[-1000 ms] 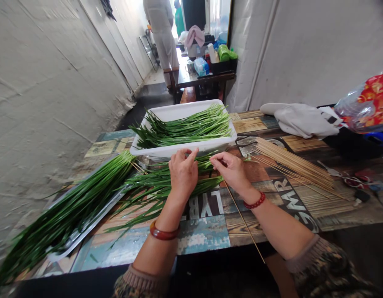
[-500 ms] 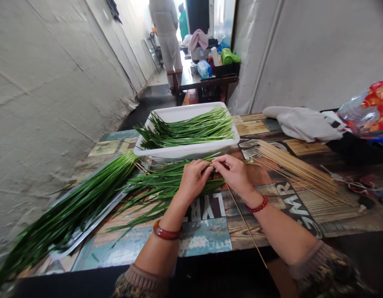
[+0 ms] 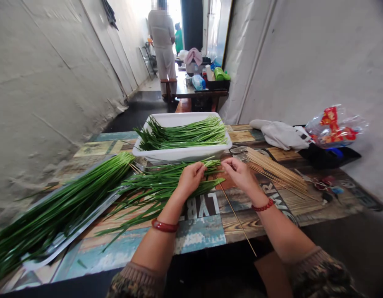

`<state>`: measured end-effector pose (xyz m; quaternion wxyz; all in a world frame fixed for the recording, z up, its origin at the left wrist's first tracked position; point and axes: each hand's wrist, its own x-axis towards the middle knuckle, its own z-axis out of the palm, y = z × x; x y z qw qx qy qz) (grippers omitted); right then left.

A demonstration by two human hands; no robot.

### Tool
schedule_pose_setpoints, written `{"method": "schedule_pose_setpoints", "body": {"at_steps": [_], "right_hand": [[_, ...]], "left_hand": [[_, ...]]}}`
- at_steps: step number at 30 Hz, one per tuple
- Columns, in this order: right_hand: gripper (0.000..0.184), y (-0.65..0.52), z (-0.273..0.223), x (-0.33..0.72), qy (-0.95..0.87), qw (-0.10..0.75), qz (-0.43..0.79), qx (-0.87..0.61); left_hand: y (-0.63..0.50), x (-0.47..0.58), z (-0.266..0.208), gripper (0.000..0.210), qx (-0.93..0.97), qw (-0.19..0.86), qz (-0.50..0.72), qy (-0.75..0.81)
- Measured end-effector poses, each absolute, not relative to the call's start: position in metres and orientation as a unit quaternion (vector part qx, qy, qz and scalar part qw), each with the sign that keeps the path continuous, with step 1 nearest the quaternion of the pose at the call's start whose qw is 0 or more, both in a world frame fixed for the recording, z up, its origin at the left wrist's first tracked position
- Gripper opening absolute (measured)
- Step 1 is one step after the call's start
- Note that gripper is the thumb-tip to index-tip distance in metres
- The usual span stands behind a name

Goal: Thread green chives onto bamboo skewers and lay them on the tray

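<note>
Long green garlic chives (image 3: 160, 182) lie in a loose pile on the table, pale stem ends to the right. Over these stems is my left hand (image 3: 191, 178), its thumb and fingers pinched together; whatever lies between them is hidden. My right hand (image 3: 239, 171) is just beyond the stem ends, also closed in a pinch, on something too small to make out. A gap separates the two hands. One thin bamboo skewer (image 3: 238, 219) runs from the chive ends past the table's near edge. Behind my hands, a white plastic tub (image 3: 185, 155) holds more chives.
A large bunch of chives (image 3: 76, 203) lies on a tray (image 3: 49, 256) at left. Bamboo skewers (image 3: 276, 169) are stacked to the right, near keys (image 3: 326, 196), a pale cloth item (image 3: 280, 132) and a plastic bag (image 3: 337, 126). A person (image 3: 163, 41) stands farther back.
My hands have moved apart, the left slightly left and the right slightly right. The camera view has shifted, so the tub and table sit a little lower and farther left.
</note>
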<state>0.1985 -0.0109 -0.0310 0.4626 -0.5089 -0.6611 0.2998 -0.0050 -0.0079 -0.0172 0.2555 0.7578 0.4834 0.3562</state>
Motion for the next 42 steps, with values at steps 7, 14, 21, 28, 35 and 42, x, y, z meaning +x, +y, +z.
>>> {"method": "schedule_pose_setpoints", "body": {"at_steps": [7,14,21,28,35,42], "right_hand": [[0.024,-0.063,-0.039,0.199,-0.735,0.269,0.150,-0.604],[0.018,-0.060,-0.042,0.179,-0.726,0.224,0.105,-0.641],[0.018,-0.063,-0.060,0.178,-0.540,0.465,0.405,-0.573],[0.047,-0.060,-0.041,0.169,-0.421,0.551,0.565,-0.448],[0.030,-0.034,-0.027,0.169,-0.510,0.477,0.578,-0.422],[0.029,-0.003,-0.029,0.166,-0.567,0.463,0.557,-0.392]], "left_hand": [[-0.007,-0.005,-0.020,0.034,0.747,0.277,0.375,0.474],[-0.006,-0.005,-0.021,0.033,0.743,0.280,0.381,0.475],[-0.008,-0.007,-0.016,0.033,0.717,0.314,0.409,0.469],[-0.008,-0.009,-0.012,0.032,0.668,0.381,0.431,0.472],[-0.013,-0.009,-0.005,0.031,0.634,0.421,0.426,0.489],[-0.012,-0.012,-0.004,0.031,0.644,0.374,0.443,0.499]]}}
